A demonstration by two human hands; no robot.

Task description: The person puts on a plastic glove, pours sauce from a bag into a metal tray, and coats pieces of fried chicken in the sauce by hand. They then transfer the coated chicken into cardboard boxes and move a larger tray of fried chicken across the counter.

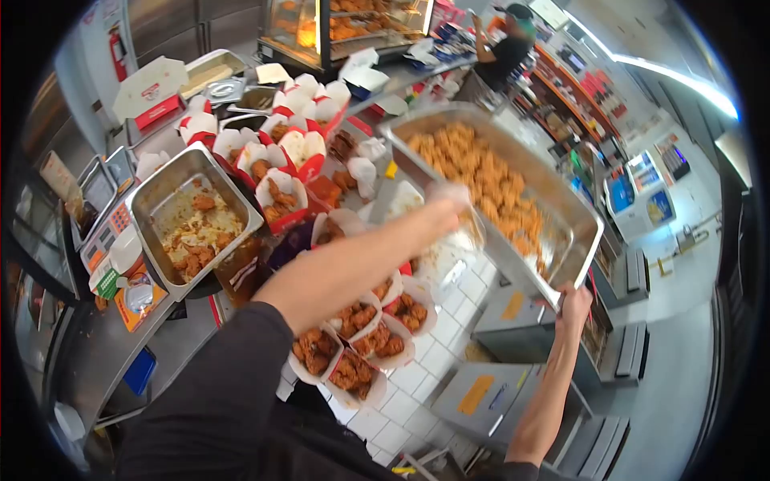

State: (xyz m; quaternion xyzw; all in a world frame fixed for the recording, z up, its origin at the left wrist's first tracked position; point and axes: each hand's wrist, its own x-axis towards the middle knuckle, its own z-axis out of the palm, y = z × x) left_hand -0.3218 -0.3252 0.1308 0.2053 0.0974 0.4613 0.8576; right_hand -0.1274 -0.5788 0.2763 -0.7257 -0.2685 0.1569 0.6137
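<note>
A deep steel pan (579,232) of fried chicken pieces (481,176) is held up in front of me, tilted. My right hand (574,308) is closed around its near right corner. Slightly blurred, my left hand (449,205) is closed at the pan's near left rim, its fingertips partly hidden. Below my left forearm stand several open paper boxes (353,377) filled with glazed chicken. More red and white boxes (281,192) crowd the counter to the left, some with chicken inside.
A second steel pan (241,204) with chicken scraps sits on the left counter beside a scale (104,240). A lit display case (345,32) stands at the back. Behind the pan is another person (509,52). Grey lidded equipment (481,393) stands at lower right.
</note>
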